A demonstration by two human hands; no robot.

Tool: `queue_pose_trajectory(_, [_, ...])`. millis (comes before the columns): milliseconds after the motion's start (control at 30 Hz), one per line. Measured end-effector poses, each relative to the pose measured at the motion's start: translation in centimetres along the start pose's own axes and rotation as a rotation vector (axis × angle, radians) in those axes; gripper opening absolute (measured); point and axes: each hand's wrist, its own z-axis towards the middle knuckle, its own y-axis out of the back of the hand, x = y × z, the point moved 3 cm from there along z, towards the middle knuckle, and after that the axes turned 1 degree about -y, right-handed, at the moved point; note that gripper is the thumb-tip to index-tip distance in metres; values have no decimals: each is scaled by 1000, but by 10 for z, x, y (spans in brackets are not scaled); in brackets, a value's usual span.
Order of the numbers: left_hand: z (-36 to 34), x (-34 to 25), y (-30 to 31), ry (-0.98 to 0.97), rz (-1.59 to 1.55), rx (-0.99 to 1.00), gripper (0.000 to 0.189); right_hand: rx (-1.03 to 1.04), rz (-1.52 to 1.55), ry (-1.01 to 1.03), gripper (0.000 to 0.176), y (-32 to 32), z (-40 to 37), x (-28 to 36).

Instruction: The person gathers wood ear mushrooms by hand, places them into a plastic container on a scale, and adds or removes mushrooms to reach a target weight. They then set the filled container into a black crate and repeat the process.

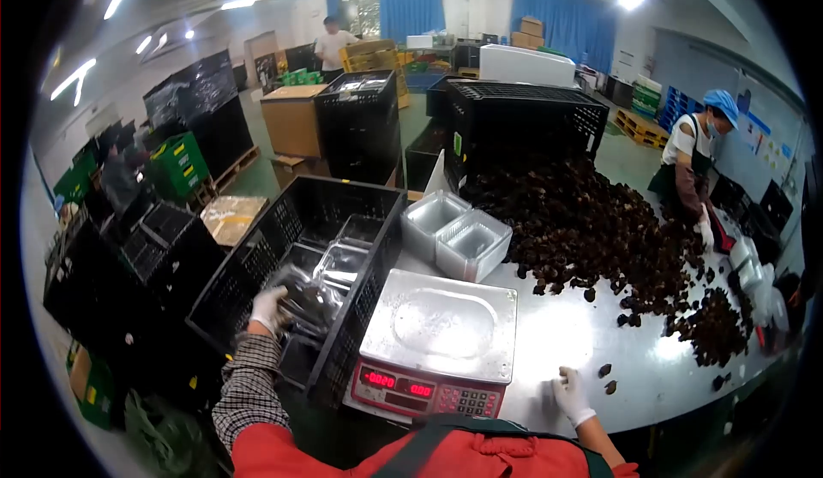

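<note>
My left hand [270, 309], in a white glove, grips the near edge of a clear plastic box [310, 300] with dark contents, blurred, inside the black crate [225, 282]. More clear boxes [341, 262] lie in that crate around it. My right hand [573, 396], also gloved, is at the metal table [549, 332] near its front edge, fingers apart and slightly bent, nothing seen in them. Two small dark pieces [610, 387] lie just right of it. Between my hands stands a scale [437, 324] with a bare pan and a red lit display reading -0.020.
Stacked clear trays [474, 245] stand behind the scale. A large heap of dark brown pieces [574, 221] spills from a tipped black crate [523, 122]; a smaller pile [716, 328] lies at right. A co-worker [699, 148] in a blue cap reaches toward the heap.
</note>
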Motion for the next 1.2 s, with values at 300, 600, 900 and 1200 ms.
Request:
queue_pose_trajectory(300, [115, 127, 34, 297, 133, -89, 49, -245, -219, 230, 5, -22, -16, -10])
queue_pose_trajectory(600, [41, 48, -22, 224, 1304, -152, 85, -208, -180, 171, 6, -19, -12, -8])
queue_pose_trajectory(900, [-68, -23, -351, -1392, 1145, 499, 37, -274, -219, 206, 5, -6, -10, 1])
queue_pose_trajectory(1200, [-1, 96, -463, -825, 1702, 658, 36, -330, -261, 225, 9, -12, -14, -11])
